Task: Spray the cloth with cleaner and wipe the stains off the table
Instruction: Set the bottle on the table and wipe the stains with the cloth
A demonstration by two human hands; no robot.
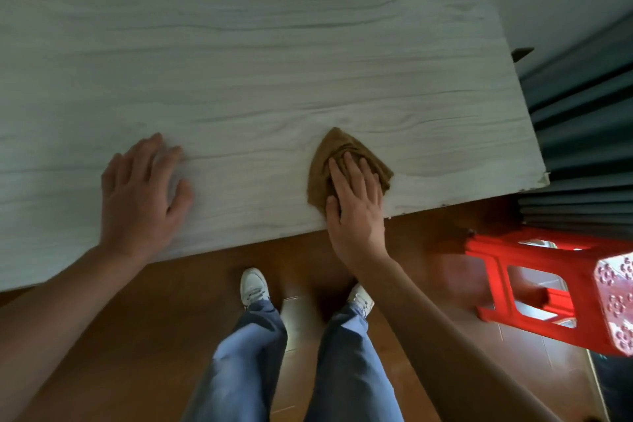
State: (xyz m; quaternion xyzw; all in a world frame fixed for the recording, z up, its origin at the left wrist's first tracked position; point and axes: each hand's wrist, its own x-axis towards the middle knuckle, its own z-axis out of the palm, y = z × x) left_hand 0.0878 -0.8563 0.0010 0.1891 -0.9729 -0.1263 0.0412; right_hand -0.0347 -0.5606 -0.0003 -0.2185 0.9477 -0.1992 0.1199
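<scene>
Worktop (257, 62): 1 pale, grey-white board with wood-grain pattern, viewed from above. The near edge is seen running slantwise across the view.

Cloth (334, 147): 1 brown piece, crumpled to a rough triangle. It is laid on the worktop close to the near edge, toward the right end, with its point directed away from the person.

Right hand (356, 202): laid flat on the near part of the cloth. The fingers are held straight and close together, and the cloth is pressed to the worktop rather than gripped. The wrist is extended past the worktop's edge.

Left hand (140, 195): rested palm-down on the bare worktop, well apart from the cloth. The fingers are relaxed and slightly spread, and nothing is held.

Stool (534, 260): 1 red plastic item, stood on the floor (171, 301) to the right, beyond the worktop's corner.

Floor: brown and glossy.

Shoes (253, 284): 2, white, seen below blue jeans (246, 363) beside the worktop's near edge.

Curtain (582, 120): dark pleated folds, seen at the right.
</scene>
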